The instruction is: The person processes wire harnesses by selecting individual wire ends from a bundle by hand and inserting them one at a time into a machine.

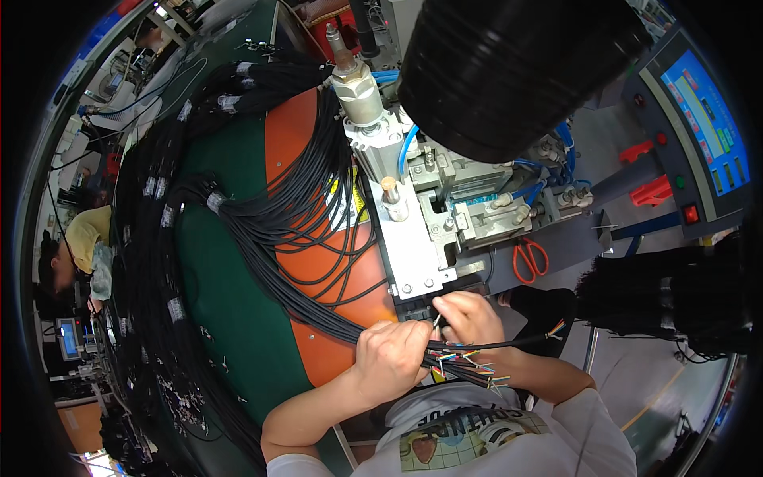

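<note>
A bundle of slim black cables (314, 316) runs over the worktop and under the fingers of a worker's left hand (393, 359), curled firmly around it. The stripped ends, a spray of coloured inner wires (477, 367), fan out past the knuckles in front of the worker's shirt. The right hand (470, 319) sits just beside it, fingertips bunched near a small pale strand; whether they pinch it cannot be told. Both hands work close together at the near end of a silver pneumatic press (407, 242).

Good handling here likely means a snug but not crushing left grip, one cable singled out at a time, its thin conductors straight and uncrossed, and fingertips well clear of the press's moving parts.

Behind the hands, an orange sheet (298, 147) lies on a green worktop (230, 274), where more black cable bundles (151, 238) line the left edge. Red-handled scissors (530, 258) rest beyond the right hand, right of the press. A black cylinder (509, 79) looms overhead, and a lit touchscreen (703, 119) stands at far right.
</note>
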`<state>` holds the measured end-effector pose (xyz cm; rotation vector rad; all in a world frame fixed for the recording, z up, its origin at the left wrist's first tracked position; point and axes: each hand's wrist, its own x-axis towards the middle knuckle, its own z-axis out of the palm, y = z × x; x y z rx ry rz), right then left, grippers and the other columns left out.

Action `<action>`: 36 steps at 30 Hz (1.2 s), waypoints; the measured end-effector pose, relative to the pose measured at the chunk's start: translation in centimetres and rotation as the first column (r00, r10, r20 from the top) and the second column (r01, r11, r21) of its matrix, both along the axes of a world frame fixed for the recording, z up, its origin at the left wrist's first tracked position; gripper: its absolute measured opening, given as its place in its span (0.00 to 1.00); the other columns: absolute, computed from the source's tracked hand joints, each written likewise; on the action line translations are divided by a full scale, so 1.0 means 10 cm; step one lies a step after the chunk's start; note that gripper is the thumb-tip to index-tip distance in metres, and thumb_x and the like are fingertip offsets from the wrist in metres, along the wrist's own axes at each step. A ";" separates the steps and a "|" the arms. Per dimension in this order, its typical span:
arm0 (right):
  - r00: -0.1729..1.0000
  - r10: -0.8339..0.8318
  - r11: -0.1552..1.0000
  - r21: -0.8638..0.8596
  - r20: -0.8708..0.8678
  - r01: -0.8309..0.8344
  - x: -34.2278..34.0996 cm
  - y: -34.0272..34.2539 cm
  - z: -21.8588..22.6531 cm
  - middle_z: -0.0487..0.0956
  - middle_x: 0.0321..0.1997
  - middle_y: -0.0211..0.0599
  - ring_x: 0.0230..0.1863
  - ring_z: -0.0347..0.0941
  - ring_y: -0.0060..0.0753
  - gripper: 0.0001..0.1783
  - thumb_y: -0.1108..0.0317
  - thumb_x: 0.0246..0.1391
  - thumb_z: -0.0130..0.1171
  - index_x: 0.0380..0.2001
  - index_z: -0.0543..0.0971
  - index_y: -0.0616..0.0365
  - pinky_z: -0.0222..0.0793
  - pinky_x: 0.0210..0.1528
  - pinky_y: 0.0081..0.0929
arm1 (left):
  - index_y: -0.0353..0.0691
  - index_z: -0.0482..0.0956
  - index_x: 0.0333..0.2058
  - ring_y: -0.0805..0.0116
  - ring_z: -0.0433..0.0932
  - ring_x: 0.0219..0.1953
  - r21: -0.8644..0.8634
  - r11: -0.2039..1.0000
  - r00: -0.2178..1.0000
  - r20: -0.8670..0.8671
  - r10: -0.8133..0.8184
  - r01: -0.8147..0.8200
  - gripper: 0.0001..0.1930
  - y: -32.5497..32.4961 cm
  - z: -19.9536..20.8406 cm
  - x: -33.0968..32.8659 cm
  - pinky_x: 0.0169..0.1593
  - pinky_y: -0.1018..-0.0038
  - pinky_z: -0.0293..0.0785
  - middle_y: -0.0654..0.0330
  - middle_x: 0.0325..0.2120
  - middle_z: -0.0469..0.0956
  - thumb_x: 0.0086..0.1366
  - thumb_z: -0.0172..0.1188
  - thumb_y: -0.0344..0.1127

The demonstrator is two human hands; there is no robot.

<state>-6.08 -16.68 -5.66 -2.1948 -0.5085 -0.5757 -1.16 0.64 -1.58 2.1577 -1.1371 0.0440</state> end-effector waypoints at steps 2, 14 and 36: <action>0.996 0.034 0.985 0.171 -0.083 -0.020 -0.01 -0.10 0.05 0.73 0.47 0.43 0.43 0.74 0.39 0.21 0.77 0.53 0.56 0.52 0.72 0.63 0.72 0.41 0.30 | 0.37 0.73 0.29 0.59 0.73 0.17 -0.003 1.000 1.000 -0.004 -0.006 0.006 0.14 0.00 -0.01 0.00 0.23 0.68 0.67 0.60 0.18 0.73 0.41 0.65 0.29; 0.593 0.666 0.457 0.876 -0.452 0.153 0.15 -0.34 0.11 0.78 0.36 0.40 0.29 0.77 0.23 0.09 0.81 0.54 0.56 0.39 0.81 0.68 0.68 0.26 0.14 | 0.39 0.73 0.28 0.60 0.76 0.20 -0.063 0.986 0.977 -0.136 -0.163 0.156 0.13 0.04 -0.01 0.14 0.25 0.69 0.71 0.60 0.20 0.75 0.41 0.66 0.29; 0.971 -0.074 0.990 -0.133 -0.226 0.044 0.13 -0.19 0.17 0.71 0.25 0.35 0.18 0.71 0.36 0.04 0.71 0.47 0.58 0.25 0.74 0.58 0.67 0.20 0.31 | 0.33 0.75 0.50 0.65 0.73 0.29 0.248 0.967 0.985 0.142 -0.099 0.062 0.28 0.03 0.07 0.00 0.30 0.72 0.72 0.58 0.31 0.71 0.47 0.60 0.35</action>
